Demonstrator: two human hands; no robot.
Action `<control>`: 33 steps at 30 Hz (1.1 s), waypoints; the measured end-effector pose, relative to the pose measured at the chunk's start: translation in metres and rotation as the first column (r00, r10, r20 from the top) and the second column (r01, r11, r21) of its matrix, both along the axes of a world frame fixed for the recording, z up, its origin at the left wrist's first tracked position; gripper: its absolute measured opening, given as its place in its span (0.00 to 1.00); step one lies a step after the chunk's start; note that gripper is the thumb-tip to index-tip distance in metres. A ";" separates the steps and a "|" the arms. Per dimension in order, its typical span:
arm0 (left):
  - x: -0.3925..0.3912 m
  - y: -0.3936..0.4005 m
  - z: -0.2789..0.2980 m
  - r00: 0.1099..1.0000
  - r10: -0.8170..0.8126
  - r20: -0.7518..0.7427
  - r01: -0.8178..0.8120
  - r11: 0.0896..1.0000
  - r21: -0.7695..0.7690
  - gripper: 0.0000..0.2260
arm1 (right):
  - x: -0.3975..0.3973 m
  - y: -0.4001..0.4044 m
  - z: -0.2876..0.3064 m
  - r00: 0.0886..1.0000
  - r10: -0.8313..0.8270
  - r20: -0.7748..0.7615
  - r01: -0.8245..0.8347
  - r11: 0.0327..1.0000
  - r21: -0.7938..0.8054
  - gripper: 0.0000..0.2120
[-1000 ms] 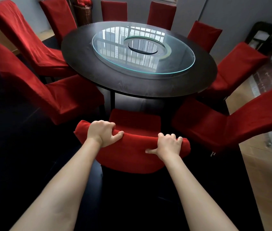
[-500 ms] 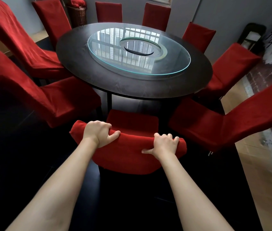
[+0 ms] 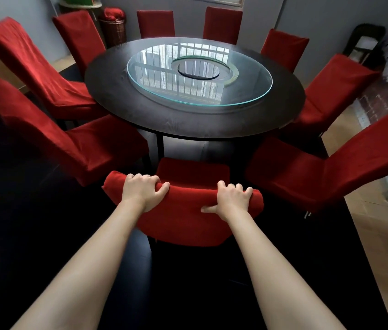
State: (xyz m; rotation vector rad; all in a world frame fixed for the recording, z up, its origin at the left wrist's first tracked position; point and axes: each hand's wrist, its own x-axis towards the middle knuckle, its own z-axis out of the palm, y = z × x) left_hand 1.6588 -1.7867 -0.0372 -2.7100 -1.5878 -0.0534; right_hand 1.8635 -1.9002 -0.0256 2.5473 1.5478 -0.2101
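Just past my fingers is the big round table [image 3: 188, 125], and right under them the red chair [image 3: 188, 210] that faces it. My left hand [image 3: 144, 191] and right hand [image 3: 232, 198] are both curled tight over the backrest top, so I'd push evenly and low-ish to slide it in square. Way off beyond my left fingers, a wicker basket [image 3: 113, 29] holds a red bundle [image 3: 113, 13].

- Round dark wooden table [image 3: 188, 125], round glass turntable [image 3: 200, 91] on top, mirroring window bars.
- Red fabric-covered chairs [image 3: 52, 75] ringed round it.
- Grey painted walls [image 3: 326, 17]; brown wicker basket [image 3: 113, 29] in far left corner.
- Light wooden floor [image 3: 383, 246] at right; black carpet [image 3: 21, 234] elsewhere.
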 end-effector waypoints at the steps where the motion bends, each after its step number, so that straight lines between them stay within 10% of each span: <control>1: -0.001 -0.001 0.003 1.000 0.007 0.001 -0.007 1.000 -0.026 0.23 | 0.001 -0.003 0.000 0.999 0.028 -0.018 -0.028 0.999 0.016 0.45; 14: 0.097 -0.064 0.053 0.994 0.098 0.037 -0.093 0.989 -0.115 0.27 | 0.142 -0.098 0.030 0.977 0.054 -0.208 -0.041 0.997 0.065 0.59; 33: 0.455 -0.193 0.054 0.916 -0.369 0.155 0.390 0.910 -0.142 0.30 | 0.426 -0.289 0.038 0.920 -0.331 -0.209 0.362 0.923 0.131 0.56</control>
